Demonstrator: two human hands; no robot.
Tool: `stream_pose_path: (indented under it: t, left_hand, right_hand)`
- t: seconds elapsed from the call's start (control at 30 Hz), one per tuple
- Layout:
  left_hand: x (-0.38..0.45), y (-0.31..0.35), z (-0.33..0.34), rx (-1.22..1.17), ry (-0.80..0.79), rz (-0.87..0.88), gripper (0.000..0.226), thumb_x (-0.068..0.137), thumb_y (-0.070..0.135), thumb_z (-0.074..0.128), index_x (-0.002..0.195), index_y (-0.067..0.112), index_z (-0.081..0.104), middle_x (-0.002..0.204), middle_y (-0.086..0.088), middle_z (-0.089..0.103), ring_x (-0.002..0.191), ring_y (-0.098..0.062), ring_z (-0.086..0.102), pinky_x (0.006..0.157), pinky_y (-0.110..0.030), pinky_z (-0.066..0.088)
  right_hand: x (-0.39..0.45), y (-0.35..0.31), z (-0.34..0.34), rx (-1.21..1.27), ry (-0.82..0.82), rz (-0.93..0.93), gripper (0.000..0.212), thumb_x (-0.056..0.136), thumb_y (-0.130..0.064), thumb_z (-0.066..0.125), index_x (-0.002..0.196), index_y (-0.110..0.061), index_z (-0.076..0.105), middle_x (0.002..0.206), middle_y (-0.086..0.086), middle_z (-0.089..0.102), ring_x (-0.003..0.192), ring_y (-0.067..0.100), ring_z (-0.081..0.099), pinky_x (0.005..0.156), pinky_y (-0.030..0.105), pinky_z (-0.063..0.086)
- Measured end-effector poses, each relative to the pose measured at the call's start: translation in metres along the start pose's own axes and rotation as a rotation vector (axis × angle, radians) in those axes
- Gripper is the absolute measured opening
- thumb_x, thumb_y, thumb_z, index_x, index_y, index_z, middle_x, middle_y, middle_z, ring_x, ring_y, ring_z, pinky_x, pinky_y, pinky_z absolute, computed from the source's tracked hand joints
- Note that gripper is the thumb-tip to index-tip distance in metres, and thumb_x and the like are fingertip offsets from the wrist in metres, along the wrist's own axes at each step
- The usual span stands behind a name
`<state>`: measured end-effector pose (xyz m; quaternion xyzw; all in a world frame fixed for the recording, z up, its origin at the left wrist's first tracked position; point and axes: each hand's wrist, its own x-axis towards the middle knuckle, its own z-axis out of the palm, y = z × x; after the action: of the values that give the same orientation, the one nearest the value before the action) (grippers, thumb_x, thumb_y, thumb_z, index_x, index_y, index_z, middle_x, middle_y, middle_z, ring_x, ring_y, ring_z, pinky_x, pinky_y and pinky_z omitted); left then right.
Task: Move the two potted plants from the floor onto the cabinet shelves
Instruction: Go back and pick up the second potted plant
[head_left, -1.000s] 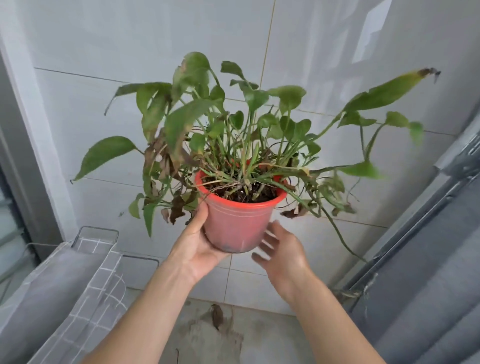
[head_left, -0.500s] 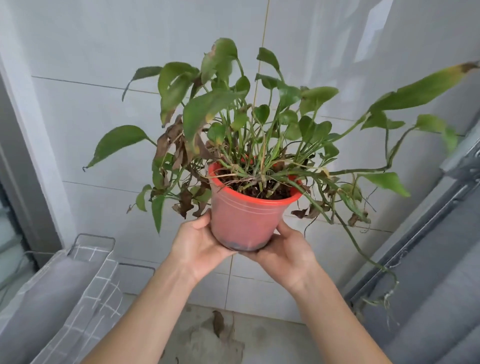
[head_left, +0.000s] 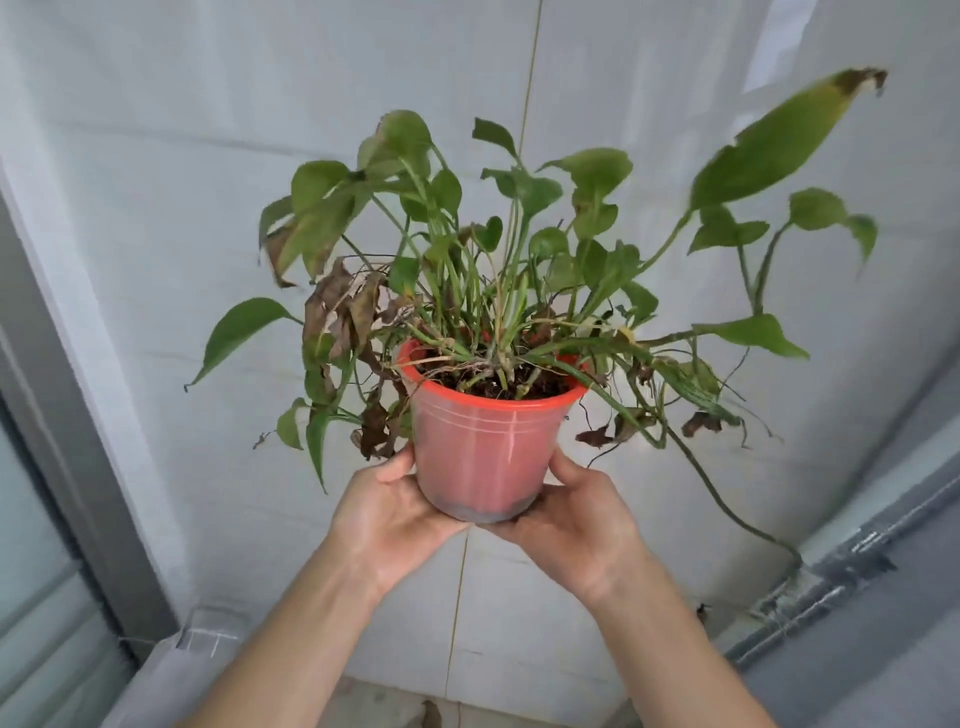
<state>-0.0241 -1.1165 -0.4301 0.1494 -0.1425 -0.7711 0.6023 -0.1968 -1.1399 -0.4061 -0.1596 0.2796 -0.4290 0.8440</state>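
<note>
A red plastic pot (head_left: 485, 452) with a leafy green plant (head_left: 498, 249) is held up in the air in front of the white tiled wall. Some leaves are brown and dry, and one long stem trails down to the right. My left hand (head_left: 387, 512) cups the pot's lower left side. My right hand (head_left: 576, 519) supports its base and lower right side. A second plant and the cabinet shelves are out of view.
White tiled wall (head_left: 156, 130) fills the background. A grey frame (head_left: 62, 467) runs down the left. A grey checked fabric container (head_left: 176, 670) sits at the lower left. A grey metal rail (head_left: 852, 577) slants along the lower right. A dry leaf (head_left: 430, 716) lies on the floor.
My right hand has closed onto the pot, which was first held by the left hand alone. The pot has risen and the view has tilted upward.
</note>
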Motion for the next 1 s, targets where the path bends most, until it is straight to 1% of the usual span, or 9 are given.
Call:
stream_pose_path:
  t: [0.07, 0.13, 0.23, 0.37, 0.5, 0.6, 0.73, 0.9, 1.0]
  left_hand:
    - [-0.008, 0.026, 0.048, 0.002, 0.025, 0.003, 0.041, 0.081, 0.011, 0.047, 0.116, 0.007, 0.067, 0.127, -0.028, 0.065, 0.104, -0.051, 0.066, 0.072, -0.062, 0.056]
    - [-0.017, 0.05, 0.093, 0.007, 0.039, 0.022, 0.043, 0.082, 0.013, 0.047, 0.122, 0.009, 0.062, 0.127, -0.028, 0.065, 0.104, -0.051, 0.067, 0.071, -0.062, 0.056]
    - [-0.033, 0.082, 0.153, 0.007, 0.012, 0.021, 0.042, 0.093, 0.015, 0.04, 0.13, 0.01, 0.059, 0.128, -0.029, 0.063, 0.109, -0.054, 0.063, 0.077, -0.064, 0.054]
    - [-0.054, 0.118, 0.223, -0.005, -0.027, 0.003, 0.044, 0.098, 0.017, 0.032, 0.135, 0.01, 0.056, 0.129, -0.031, 0.062, 0.111, -0.057, 0.061, 0.082, -0.068, 0.051]
    - [-0.08, 0.148, 0.296, 0.017, -0.062, -0.018, 0.045, 0.096, 0.017, 0.035, 0.136, 0.01, 0.056, 0.129, -0.033, 0.061, 0.109, -0.056, 0.062, 0.08, -0.068, 0.053]
    - [-0.099, 0.163, 0.341, 0.028, -0.086, -0.017, 0.045, 0.098, 0.02, 0.033, 0.136, 0.008, 0.054, 0.128, -0.033, 0.061, 0.108, -0.056, 0.062, 0.082, -0.069, 0.052]
    - [-0.13, 0.176, 0.396, 0.081, -0.143, -0.039, 0.047, 0.095, 0.02, 0.034, 0.135, 0.001, 0.051, 0.126, -0.037, 0.06, 0.105, -0.058, 0.063, 0.078, -0.07, 0.053]
    - [-0.161, 0.175, 0.451, 0.133, -0.19, -0.047, 0.048, 0.101, 0.024, 0.027, 0.13, -0.005, 0.052, 0.118, -0.043, 0.061, 0.096, -0.06, 0.064, 0.072, -0.072, 0.053]
    - [-0.176, 0.17, 0.474, 0.137, -0.225, -0.053, 0.05, 0.102, 0.025, 0.026, 0.131, -0.006, 0.051, 0.121, -0.043, 0.059, 0.096, -0.062, 0.063, 0.072, -0.073, 0.052]
  right_hand:
    - [-0.018, -0.025, 0.045, 0.012, -0.022, -0.005, 0.048, 0.105, -0.034, 0.044, 0.133, 0.003, 0.053, 0.12, 0.036, 0.066, 0.114, 0.051, 0.063, 0.092, 0.066, 0.053]
    - [-0.035, -0.045, 0.089, 0.027, -0.021, -0.012, 0.043, 0.104, -0.033, 0.048, 0.132, -0.002, 0.054, 0.128, 0.038, 0.061, 0.114, 0.054, 0.062, 0.088, 0.069, 0.053]
    - [-0.065, -0.069, 0.147, 0.005, -0.012, 0.016, 0.035, 0.1, -0.032, 0.054, 0.119, -0.003, 0.057, 0.126, 0.041, 0.056, 0.11, 0.059, 0.063, 0.094, 0.072, 0.048]
    - [-0.103, -0.099, 0.218, -0.035, -0.017, 0.045, 0.046, 0.099, -0.033, 0.052, 0.124, 0.005, 0.051, 0.124, 0.04, 0.06, 0.114, 0.056, 0.061, 0.101, 0.068, 0.046]
    - [-0.144, -0.125, 0.284, -0.028, -0.037, -0.016, 0.049, 0.1, -0.028, 0.045, 0.138, 0.002, 0.051, 0.137, 0.032, 0.058, 0.127, 0.05, 0.054, 0.106, 0.063, 0.042]
    - [-0.171, -0.137, 0.322, -0.051, -0.062, -0.064, 0.048, 0.102, -0.026, 0.038, 0.139, 0.0, 0.053, 0.134, 0.031, 0.06, 0.125, 0.048, 0.055, 0.098, 0.063, 0.046]
    - [-0.214, -0.144, 0.362, -0.081, -0.079, -0.126, 0.043, 0.104, -0.025, 0.031, 0.123, -0.004, 0.064, 0.112, 0.032, 0.071, 0.104, 0.047, 0.064, 0.077, 0.061, 0.049]
    - [-0.265, -0.159, 0.392, -0.109, -0.11, -0.189, 0.047, 0.104, -0.025, 0.032, 0.141, -0.004, 0.052, 0.139, 0.031, 0.055, 0.127, 0.049, 0.049, 0.099, 0.065, 0.039]
    - [-0.294, -0.166, 0.403, -0.137, -0.11, -0.236, 0.044, 0.105, -0.024, 0.031, 0.136, -0.005, 0.056, 0.136, 0.032, 0.057, 0.12, 0.05, 0.052, 0.088, 0.068, 0.039]
